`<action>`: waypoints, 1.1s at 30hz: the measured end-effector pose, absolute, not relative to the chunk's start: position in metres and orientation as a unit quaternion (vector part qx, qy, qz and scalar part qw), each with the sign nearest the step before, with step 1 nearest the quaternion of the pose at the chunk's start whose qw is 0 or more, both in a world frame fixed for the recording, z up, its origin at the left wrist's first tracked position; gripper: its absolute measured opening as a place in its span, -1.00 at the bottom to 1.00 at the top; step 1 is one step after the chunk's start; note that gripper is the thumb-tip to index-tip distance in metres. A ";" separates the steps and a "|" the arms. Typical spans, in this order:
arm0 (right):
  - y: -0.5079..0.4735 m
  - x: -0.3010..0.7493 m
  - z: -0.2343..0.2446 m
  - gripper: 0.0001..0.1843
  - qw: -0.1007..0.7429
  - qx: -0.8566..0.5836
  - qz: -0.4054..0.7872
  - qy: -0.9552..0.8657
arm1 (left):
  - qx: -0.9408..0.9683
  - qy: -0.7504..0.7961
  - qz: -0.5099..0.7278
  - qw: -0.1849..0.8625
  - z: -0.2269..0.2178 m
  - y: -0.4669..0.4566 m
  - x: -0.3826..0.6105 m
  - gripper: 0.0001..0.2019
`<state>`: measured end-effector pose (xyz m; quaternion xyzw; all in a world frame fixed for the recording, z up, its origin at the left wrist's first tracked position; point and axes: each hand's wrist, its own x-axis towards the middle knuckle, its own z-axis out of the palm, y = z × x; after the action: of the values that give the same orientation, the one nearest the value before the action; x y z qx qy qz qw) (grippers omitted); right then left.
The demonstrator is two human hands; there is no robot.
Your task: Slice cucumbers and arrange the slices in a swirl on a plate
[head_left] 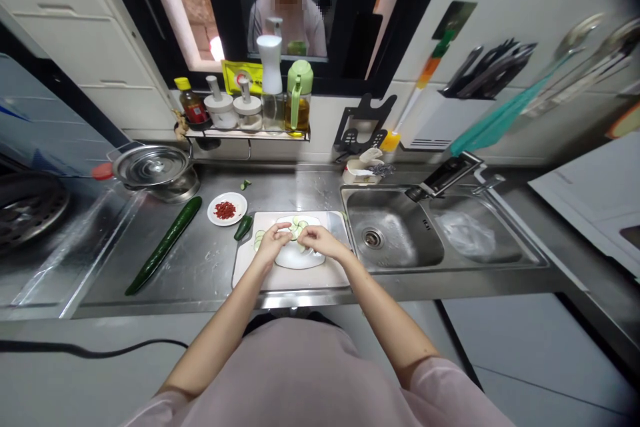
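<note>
Both hands are over a white plate on a light cutting board. Thin cucumber slices lie fanned at the plate's far side. My left hand is at the plate's left edge, its fingers curled toward the thumb; what they hold, if anything, is hidden. My right hand pinches at the slices, with a pale cucumber slice at its fingertips. More slices lie on the board beside my left hand. A short cucumber piece rests by the board's upper left corner.
A whole cucumber lies on the steel counter at left, near a small dish of chopped red pieces and a lidded pot. The double sink adjoins the board's right side. Above, a rack carries bottles and jars.
</note>
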<state>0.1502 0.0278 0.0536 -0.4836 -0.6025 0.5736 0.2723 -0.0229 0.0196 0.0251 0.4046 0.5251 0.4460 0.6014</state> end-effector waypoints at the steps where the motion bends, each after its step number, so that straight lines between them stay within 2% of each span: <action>1: 0.026 0.151 0.047 -0.84 0.262 -0.490 0.583 -0.592 | 0.405 0.522 0.445 0.604 0.020 0.020 -0.023 -0.52; 7: 0.017 0.150 0.018 -0.81 0.219 -0.528 0.602 -0.557 | 0.429 0.519 0.416 0.610 -0.007 0.020 -0.023 -0.55; 12: 0.013 0.148 0.004 -0.85 0.191 -0.566 0.603 -0.529 | 0.515 0.541 0.352 0.565 -0.021 0.019 -0.023 -0.58; 20: 0.011 0.143 -0.012 -0.82 0.133 -0.630 0.518 -0.563 | 0.657 0.618 0.171 0.395 -0.027 0.020 -0.018 -0.61; 24: 0.011 0.143 -0.012 -0.88 0.080 -0.663 0.427 -0.610 | 0.685 0.618 0.126 0.364 -0.028 0.018 -0.014 -0.60; 27: 0.007 0.139 -0.010 -0.85 0.023 -0.681 0.355 -0.641 | 0.700 0.613 0.109 0.350 -0.028 0.017 -0.012 -0.60; 33: 0.000 0.132 -0.009 -0.81 -0.013 -0.690 0.312 -0.653 | 0.715 0.610 0.091 0.329 -0.026 0.013 -0.011 -0.62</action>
<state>0.1324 -0.0004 -0.0094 -0.6896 -0.6533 0.3122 -0.0131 -0.0107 0.0134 -0.0260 0.7148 0.6104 0.0912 0.3289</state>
